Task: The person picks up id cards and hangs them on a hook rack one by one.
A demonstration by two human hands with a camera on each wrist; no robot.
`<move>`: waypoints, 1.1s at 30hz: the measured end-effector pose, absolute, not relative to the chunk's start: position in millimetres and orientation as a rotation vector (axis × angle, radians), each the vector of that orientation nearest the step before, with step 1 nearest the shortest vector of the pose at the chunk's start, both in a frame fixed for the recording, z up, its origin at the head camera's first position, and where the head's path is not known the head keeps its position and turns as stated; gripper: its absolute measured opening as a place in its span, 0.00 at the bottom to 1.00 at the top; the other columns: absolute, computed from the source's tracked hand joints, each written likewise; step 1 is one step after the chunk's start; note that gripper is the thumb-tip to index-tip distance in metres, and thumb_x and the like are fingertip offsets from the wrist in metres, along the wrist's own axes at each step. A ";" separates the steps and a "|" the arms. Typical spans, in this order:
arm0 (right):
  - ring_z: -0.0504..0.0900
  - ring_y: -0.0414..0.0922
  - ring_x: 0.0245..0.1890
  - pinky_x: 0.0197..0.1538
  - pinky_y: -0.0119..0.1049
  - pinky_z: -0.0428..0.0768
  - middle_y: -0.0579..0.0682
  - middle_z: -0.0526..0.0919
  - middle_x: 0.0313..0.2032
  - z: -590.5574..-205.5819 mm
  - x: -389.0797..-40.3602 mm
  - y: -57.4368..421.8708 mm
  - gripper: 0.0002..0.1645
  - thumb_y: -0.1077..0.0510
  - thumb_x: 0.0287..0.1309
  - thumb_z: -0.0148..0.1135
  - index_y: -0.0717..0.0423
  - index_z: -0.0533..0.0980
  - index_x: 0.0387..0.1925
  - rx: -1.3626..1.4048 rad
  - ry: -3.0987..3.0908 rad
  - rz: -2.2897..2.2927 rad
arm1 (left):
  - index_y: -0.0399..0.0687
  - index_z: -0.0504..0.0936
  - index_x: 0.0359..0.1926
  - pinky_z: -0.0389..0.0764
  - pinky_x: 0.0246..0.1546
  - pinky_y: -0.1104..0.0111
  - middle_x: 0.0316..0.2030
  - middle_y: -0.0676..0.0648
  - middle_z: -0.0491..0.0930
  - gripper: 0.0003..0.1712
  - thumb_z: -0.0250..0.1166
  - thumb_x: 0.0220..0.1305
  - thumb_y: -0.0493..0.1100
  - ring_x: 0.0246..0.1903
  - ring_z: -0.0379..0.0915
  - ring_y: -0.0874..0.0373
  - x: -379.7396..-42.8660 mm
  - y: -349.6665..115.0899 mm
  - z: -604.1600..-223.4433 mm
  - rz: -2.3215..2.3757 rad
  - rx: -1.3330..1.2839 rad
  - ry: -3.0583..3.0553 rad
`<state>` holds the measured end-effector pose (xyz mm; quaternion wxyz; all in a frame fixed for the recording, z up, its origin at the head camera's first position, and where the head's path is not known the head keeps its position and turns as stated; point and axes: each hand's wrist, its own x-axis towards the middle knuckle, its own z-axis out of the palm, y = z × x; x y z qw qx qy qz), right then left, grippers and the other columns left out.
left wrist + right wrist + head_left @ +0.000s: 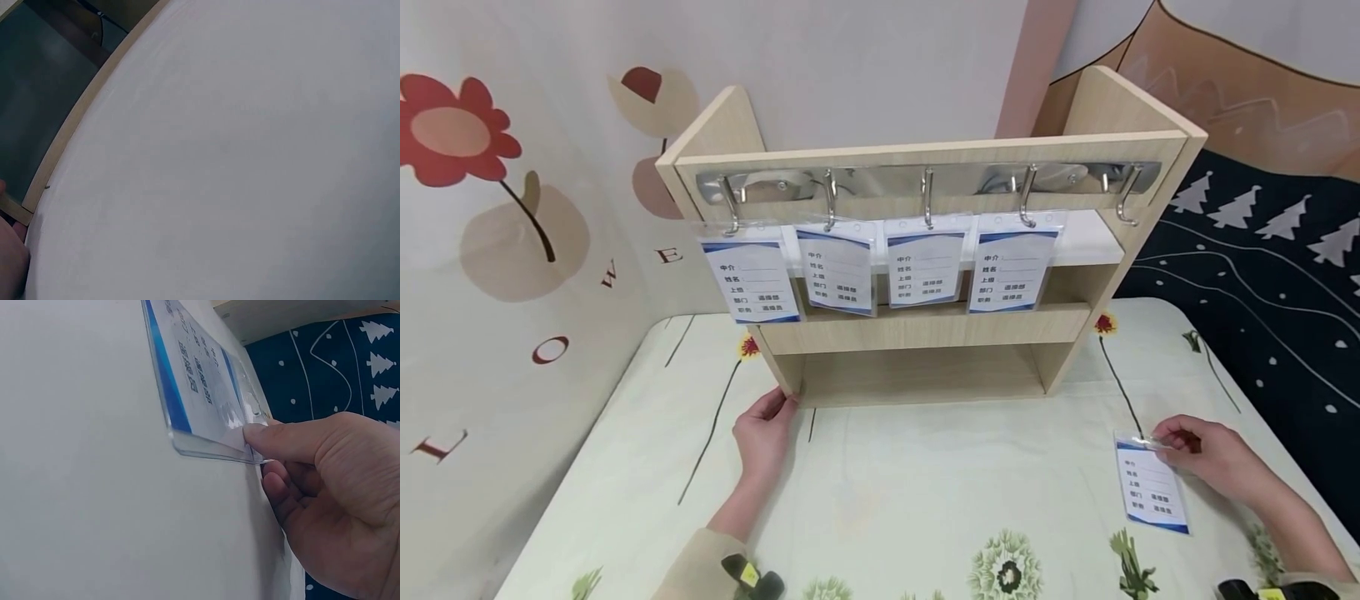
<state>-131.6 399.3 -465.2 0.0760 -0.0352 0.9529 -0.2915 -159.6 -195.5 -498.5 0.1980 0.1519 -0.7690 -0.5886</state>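
Observation:
My right hand (1216, 458) pinches the top right corner of a clear plastic badge holder (1150, 487) just over the cloth. Its white card has blue bands and printed text. In the right wrist view the thumb (284, 439) presses on the holder's front, with fingers behind. My left hand (765, 437) grips the lower front left corner of a light wooden shelf (925, 329). Most of that hand is out of the left wrist view. A metal rail with hooks (928, 179) runs along the shelf's upper front. Several similar badge holders (925, 262) hang there; the rightmost hook (1126, 196) holds none.
The shelf stands on a table covered with a pale floral cloth (925, 475). Behind is a light curtain with printed flowers (565, 208). A dark fabric with white trees (1262, 275) hangs at the right, beside the table's edge.

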 end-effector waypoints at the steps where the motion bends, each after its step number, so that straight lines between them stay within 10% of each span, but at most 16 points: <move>1: 0.69 0.40 0.32 0.31 0.30 0.70 0.50 0.77 0.36 -465.4 -131.8 399.2 0.14 0.66 0.63 0.68 0.66 0.78 0.49 -0.102 2.854 -0.876 | 0.33 0.86 0.53 0.80 0.39 0.84 0.49 0.35 0.85 0.15 0.68 0.67 0.34 0.36 0.78 0.81 -159.6 -195.6 -498.8 -1.647 0.426 -2.153; 33: 0.76 0.36 0.32 0.31 0.28 0.78 0.49 0.82 0.37 -447.7 -123.4 380.1 0.13 0.71 0.62 0.67 0.67 0.80 0.48 -0.238 2.903 -1.134 | 0.33 0.85 0.55 0.80 0.40 0.84 0.51 0.35 0.85 0.16 0.67 0.68 0.34 0.37 0.78 0.81 -158.6 -196.3 -496.6 -1.664 0.438 -2.173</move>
